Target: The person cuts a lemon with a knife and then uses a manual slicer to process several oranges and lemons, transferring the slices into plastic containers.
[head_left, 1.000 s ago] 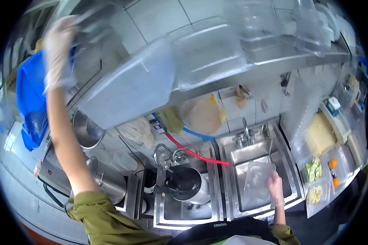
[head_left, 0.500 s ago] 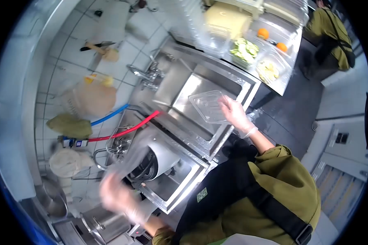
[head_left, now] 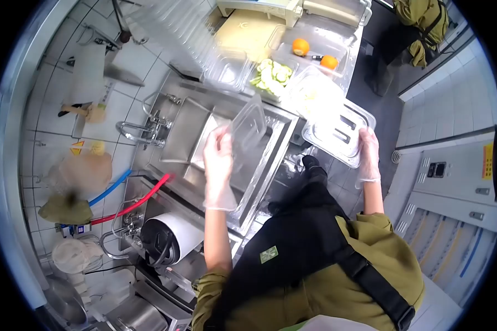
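Over the sink, my left hand (head_left: 218,157), in a thin clear glove, pinches a rectangular clear plastic sheet that looks like a lid (head_left: 248,124), tilted and slightly blurred. Farther right, my gloved right hand (head_left: 368,151) grips the edge of a clear plastic lid (head_left: 342,132) with a raised handle. That lid is above the floor, beside the counter corner. Closest to it on the counter is a clear container of pale slices (head_left: 310,95), partly washed out by glare. A clear tub of sliced green vegetable (head_left: 270,77) stands left of that.
A steel sink (head_left: 171,135) with taps (head_left: 143,132) lies left. A white bucket-like vessel (head_left: 185,237) is in the nearer basin, by a red hose (head_left: 135,207). Stacked clear containers (head_left: 174,33), a cutting board (head_left: 240,33) and orange fruits (head_left: 300,47) stand behind. Another person (head_left: 419,27) is at top right.
My left hand has risen from the lower left, by the nearer basin, to above the far sink. My right hand has carried its lid from over the sink to the right. The view has shifted.
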`<act>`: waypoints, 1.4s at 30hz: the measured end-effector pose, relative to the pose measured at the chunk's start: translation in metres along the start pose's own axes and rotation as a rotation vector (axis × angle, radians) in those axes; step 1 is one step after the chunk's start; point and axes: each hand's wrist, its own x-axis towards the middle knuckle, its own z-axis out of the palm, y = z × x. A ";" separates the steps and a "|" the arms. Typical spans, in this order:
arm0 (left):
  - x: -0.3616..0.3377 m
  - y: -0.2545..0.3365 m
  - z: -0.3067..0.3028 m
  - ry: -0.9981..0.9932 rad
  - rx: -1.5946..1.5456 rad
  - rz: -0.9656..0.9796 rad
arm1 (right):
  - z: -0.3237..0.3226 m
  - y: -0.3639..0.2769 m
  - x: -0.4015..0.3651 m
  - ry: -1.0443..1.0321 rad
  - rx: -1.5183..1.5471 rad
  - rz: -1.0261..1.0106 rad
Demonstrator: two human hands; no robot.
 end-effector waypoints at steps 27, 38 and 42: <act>0.127 -0.036 0.185 0.632 0.767 0.419 | 0.002 -0.077 0.228 -0.208 -0.117 0.344; 0.129 -0.066 0.214 0.713 0.822 0.364 | 0.019 -0.079 0.240 -0.219 -0.137 0.344; 0.110 -0.064 0.226 0.470 0.792 0.219 | 0.015 -0.072 0.240 -0.197 -0.159 0.341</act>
